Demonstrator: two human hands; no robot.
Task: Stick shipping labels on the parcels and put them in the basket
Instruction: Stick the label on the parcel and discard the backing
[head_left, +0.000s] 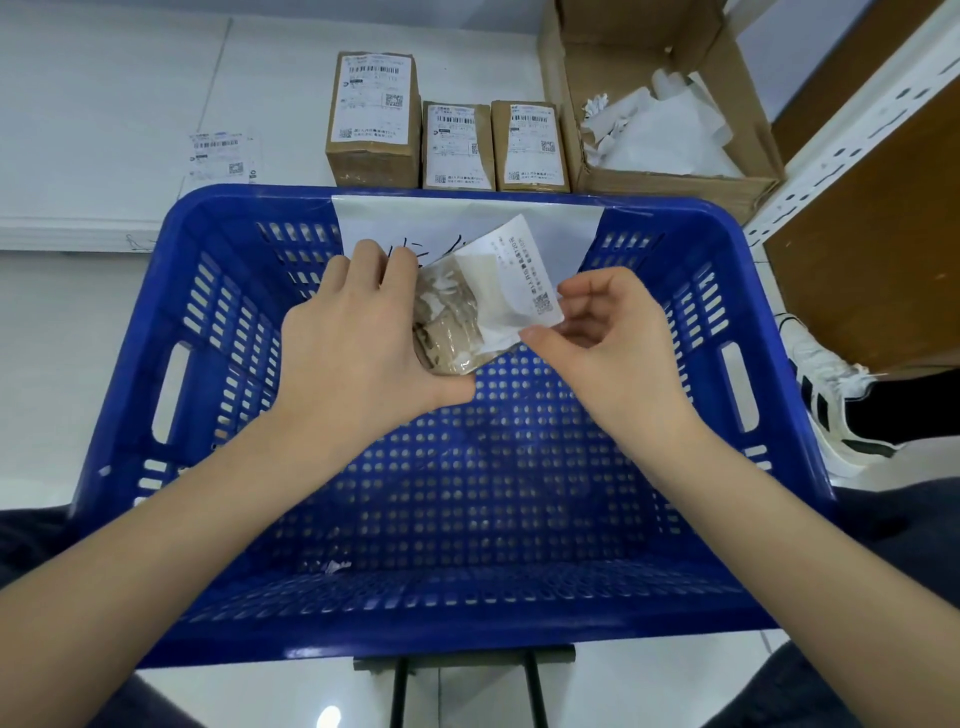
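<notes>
Holding small parcel (447, 322) above blue basket (769, 374), left hand (358, 338) grips it, fingers curled over far edge. Right hand (602, 325) pinches shipping label (519, 280), half on, thumb and forefinger at near corner. Parcel looks light, soft, crinkly film wrap, likely slippery; best held by edges. Basket under fingers holds only paper scrap (336, 566); white sheet (467, 228) hangs on far wall. Beyond fingers: three labelled boxes (447, 140), loose labels (223, 156), cardboard box (670, 176) of backing paper.
</notes>
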